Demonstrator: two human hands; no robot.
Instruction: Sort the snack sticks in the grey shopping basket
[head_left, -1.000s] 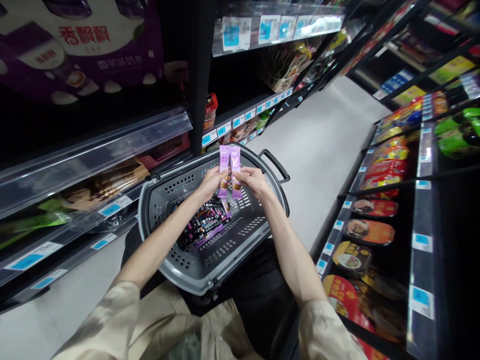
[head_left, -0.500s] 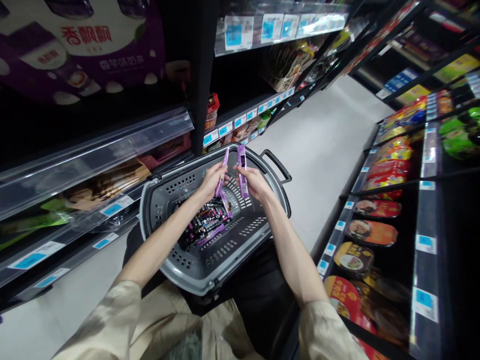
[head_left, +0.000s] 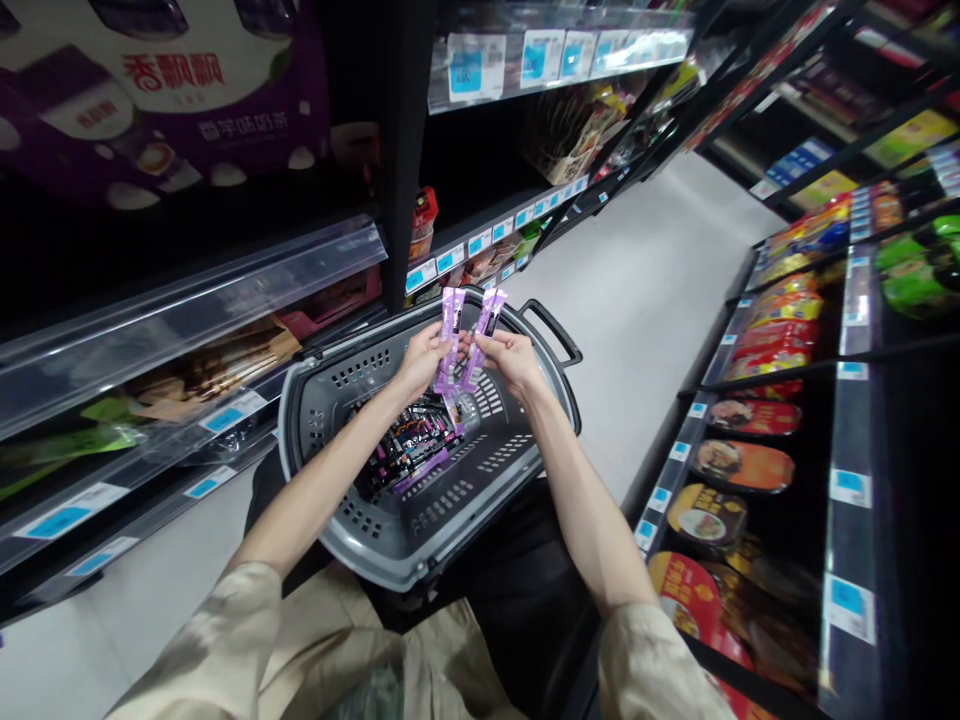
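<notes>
Both hands are over a grey shopping basket [head_left: 420,572]. My left hand [head_left: 424,358] pinches a slim purple stick packet [head_left: 450,325], held nearly upright. In my right hand [head_left: 510,360] is a second purple stick packet [head_left: 484,335], leaning a little to the right. The two packets are side by side, with their lower ends close together; whether those ends touch I cannot tell. Inside the basket, to the left, lies a pile of dark and purple stick packets [head_left: 412,440], partly covered by my left forearm.
Dark shelves with price labels [head_left: 450,258] line the left, holding a large purple milk-tea package [head_left: 165,90]. On the right, a shelf carries red bagged goods [head_left: 776,340] and sealed bowls [head_left: 709,515]. A pale aisle floor [head_left: 637,270] runs ahead. The basket's handle [head_left: 555,330] sticks out at right.
Both packets have turned so their broad faces now show toward me. The tops are a bit nearer each other, and the right one now tilts to the right. The basket has stayed put.
</notes>
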